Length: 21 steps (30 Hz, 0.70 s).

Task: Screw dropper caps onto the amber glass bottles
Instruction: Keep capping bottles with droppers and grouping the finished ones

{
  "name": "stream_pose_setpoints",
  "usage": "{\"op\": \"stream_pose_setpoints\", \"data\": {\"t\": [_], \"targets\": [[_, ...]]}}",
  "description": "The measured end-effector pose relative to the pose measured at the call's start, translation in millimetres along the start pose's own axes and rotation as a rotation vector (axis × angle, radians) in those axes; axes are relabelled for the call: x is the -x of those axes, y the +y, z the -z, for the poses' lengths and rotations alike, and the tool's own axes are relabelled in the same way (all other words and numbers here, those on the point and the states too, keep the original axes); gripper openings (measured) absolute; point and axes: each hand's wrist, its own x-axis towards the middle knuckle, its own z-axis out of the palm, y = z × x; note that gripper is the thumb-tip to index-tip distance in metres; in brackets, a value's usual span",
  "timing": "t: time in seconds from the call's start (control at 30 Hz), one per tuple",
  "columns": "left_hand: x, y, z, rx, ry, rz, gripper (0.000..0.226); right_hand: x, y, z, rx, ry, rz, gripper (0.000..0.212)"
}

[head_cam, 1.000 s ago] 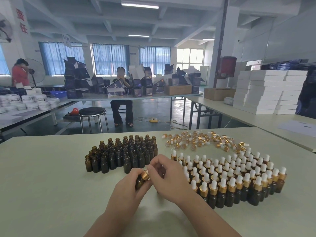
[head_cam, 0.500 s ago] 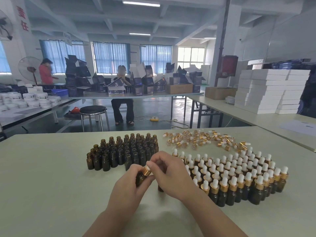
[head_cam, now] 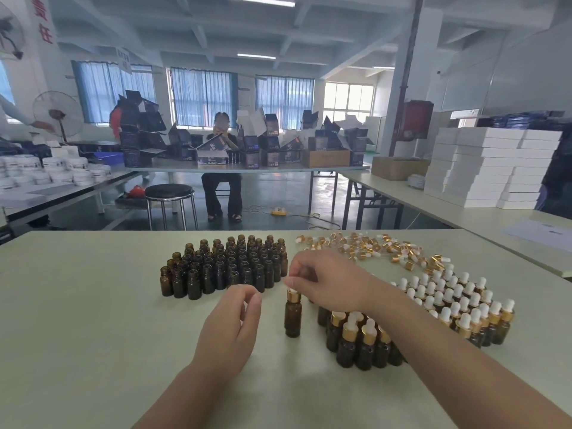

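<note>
**Left of centre.** A block of small, open-necked amber glass bottles [head_cam: 226,264] stood upright in tight rows on the pale green table top [head_cam: 77,320]. The close packing probably kept the uncapped stock steady and within reach.

**Lower centre.** The left hand [head_cam: 230,323] hovered over the table with its fingers loosely curled and the thumb near the forefinger, gripping nothing. It lay just beside the single capped amber bottle [head_cam: 292,314] without touching it, probably ready to steady it or to fetch another from the block.

**Centre.** That bottle stood upright, apart from both groups. Whether its base rested on the table could not be told. Its body was a dark brown, translucent glass cylinder with a gold collar at the neck. The white rubber bulb above was largely covered by the right hand [head_cam: 325,283], whose fingertips pinched it from above, the forearm entering from the lower right. A grip on the bulb suits lifting or setting down rather than turning, so the screwing looked finished, though the collar's tightness could not be seen.

**Upper right of centre.** Loose gold-and-white dropper caps [head_cam: 371,247] lay scattered on their sides, near the working hand.

**Right.** Finished gold-collared, white-bulbed amber bottles [head_cam: 433,305] stood in rows, partly hidden by the forearm.
</note>
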Motion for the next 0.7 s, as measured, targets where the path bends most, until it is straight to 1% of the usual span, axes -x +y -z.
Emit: {"op": "stream_pose_setpoints", "data": {"t": [0.07,0.13,0.3,0.43,0.5,0.53,0.63,0.7], "targets": [[-0.4,-2.1,-0.9,-0.026,-0.027,0.01,0.013,2.6,3.1,2.6,0.063,-0.051,0.002,0.017],[-0.1,-4.2,-2.9,-0.044,-0.063,0.034,0.007,6.5,5.4,4.5,0.107,-0.105,0.01,0.016],[1.3,-7.5,-10.9,-0.122,-0.209,0.117,0.025,15.1,13.5,5.8,0.268,-0.217,-0.026,0.022],[-1.2,-1.2,-19.0,-0.208,-0.348,0.119,0.042,19.3,18.9,7.4,0.33,-0.213,-0.045,0.021],[-5.0,4.0,-24.1,-0.202,-0.42,0.131,0.048,21.3,21.9,9.6,0.336,-0.206,-0.046,0.021],[-6.8,6.7,-26.3,-0.184,-0.445,0.136,0.045,22.6,23.0,10.9,0.334,-0.208,-0.045,0.02],[-10.2,13.1,-31.5,-0.168,-0.487,0.121,0.025,28.0,25.0,15.6,0.342,-0.181,-0.022,0.021],[-10.3,15.7,-33.8,-0.182,-0.495,0.117,0.02,36.1,25.7,21.1,0.288,-0.092,-0.005,0.024]]}}
